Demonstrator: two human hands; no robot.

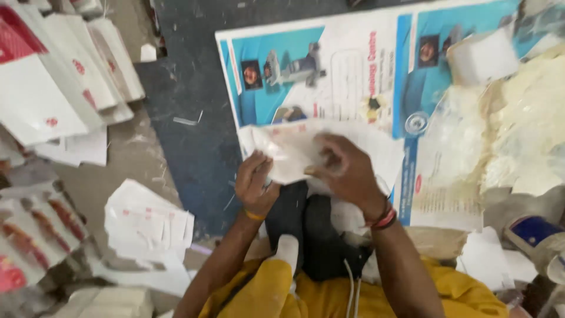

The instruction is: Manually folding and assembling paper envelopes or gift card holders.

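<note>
Here, two hands (254,179) (347,171) on one white bag (288,150).

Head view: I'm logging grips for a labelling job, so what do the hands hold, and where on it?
Both hands hold one white paper sheet: the left hand grips its lower left edge, the right hand presses its middle from above.

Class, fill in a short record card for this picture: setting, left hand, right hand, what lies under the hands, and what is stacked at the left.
Setting: person seated on a dark floor, seen from above
Left hand: grips the lower left edge of a white paper bag
Right hand: pressed on the bag from the right
Under the hands: blue-and-white poster
At left: stacks of white bags
</note>
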